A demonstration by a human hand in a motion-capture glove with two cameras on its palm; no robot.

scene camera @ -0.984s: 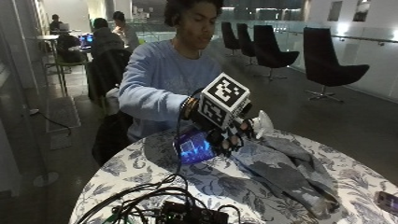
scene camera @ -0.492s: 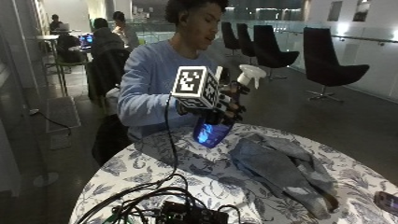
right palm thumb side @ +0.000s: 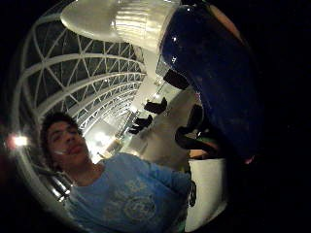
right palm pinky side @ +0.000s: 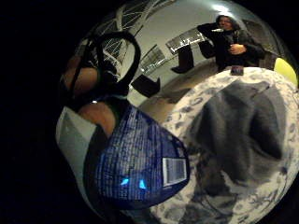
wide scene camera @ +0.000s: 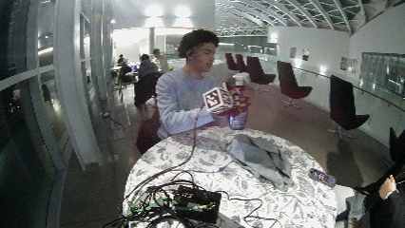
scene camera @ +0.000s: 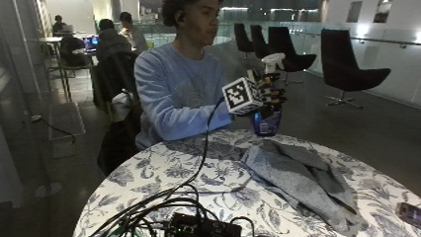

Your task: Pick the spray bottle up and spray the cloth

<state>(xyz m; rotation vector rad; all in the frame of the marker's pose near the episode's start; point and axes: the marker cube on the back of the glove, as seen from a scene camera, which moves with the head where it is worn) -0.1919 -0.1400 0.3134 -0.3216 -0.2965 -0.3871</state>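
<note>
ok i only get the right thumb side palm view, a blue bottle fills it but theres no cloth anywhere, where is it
Observer: The crumpled grey cloth lies on the round floral-patterned table, in front of the seated person.
Operator: is the bottle off the table
Observer: Yes. The black-gloved right hand grips the blue plastic spray bottle, upright in the air, clear of the table top near the person's side of the cloth.
Operator: anything near the cloth to avoid
Observer: A dark phone lies at the table's edge beyond the cloth, apart from it.
</note>
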